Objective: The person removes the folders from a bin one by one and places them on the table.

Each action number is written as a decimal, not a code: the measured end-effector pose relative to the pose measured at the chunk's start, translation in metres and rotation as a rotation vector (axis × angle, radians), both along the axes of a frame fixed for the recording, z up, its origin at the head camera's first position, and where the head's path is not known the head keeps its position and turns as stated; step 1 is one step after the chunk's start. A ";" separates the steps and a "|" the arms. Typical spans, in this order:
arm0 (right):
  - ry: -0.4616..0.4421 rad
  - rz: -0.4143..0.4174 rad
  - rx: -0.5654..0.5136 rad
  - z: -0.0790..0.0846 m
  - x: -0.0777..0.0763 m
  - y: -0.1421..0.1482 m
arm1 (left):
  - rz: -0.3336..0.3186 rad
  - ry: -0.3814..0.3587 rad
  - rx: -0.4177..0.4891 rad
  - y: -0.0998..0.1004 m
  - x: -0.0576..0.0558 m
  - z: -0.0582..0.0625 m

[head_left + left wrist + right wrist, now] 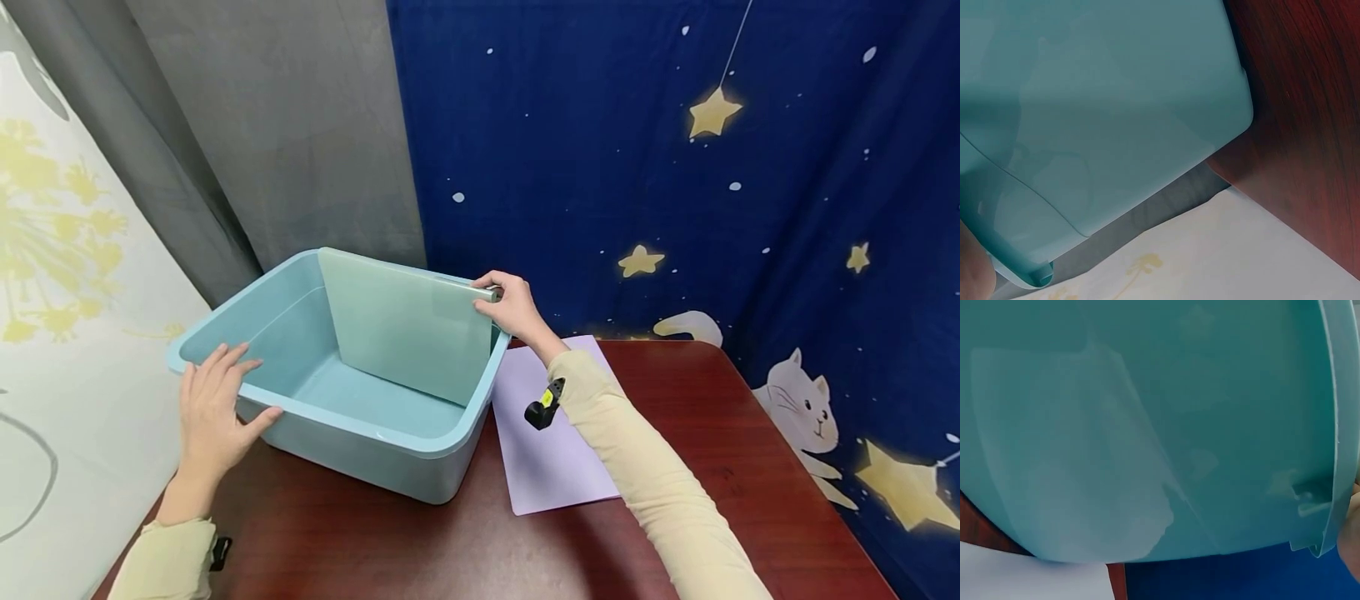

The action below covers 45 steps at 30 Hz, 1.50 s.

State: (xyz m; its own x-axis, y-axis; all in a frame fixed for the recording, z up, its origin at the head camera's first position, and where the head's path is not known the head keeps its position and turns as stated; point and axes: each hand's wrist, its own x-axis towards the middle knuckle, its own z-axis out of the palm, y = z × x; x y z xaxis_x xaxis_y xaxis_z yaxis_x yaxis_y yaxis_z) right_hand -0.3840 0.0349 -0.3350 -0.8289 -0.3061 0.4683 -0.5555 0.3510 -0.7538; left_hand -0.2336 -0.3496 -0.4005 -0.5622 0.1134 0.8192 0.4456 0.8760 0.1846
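A light blue plastic basin (352,471) stands on the table, its open top tilted into view. Inside it, a flat pale green folder (408,329) stands on edge along the far wall. My right hand (513,308) pinches the folder's upper right corner between thumb and fingers, just above the basin's rim. At the near left rim is my left hand (215,408), its fingers spread and fairly straight over the inside, the thumb along the front rim. Both wrist views show mostly the basin's outer wall (1116,125), with only a bit of each hand at the edge.
A lilac folder (551,467) lies flat on the red-brown wooden table (675,400), right of the basin and under my right forearm. Grey curtain (300,125) and dark blue starry curtain (562,167) hang behind. White patterned cloth (67,375) borders the left side.
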 end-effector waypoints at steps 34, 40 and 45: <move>0.112 -0.112 -0.658 0.054 0.033 0.015 | -0.003 -0.014 -0.006 0.000 0.004 0.000; 0.167 -0.106 -0.778 0.056 0.022 0.020 | -0.006 -0.013 -0.004 0.000 0.004 0.000; 0.233 -0.112 -0.848 0.065 0.024 0.025 | -0.010 -0.012 -0.002 0.000 0.004 0.000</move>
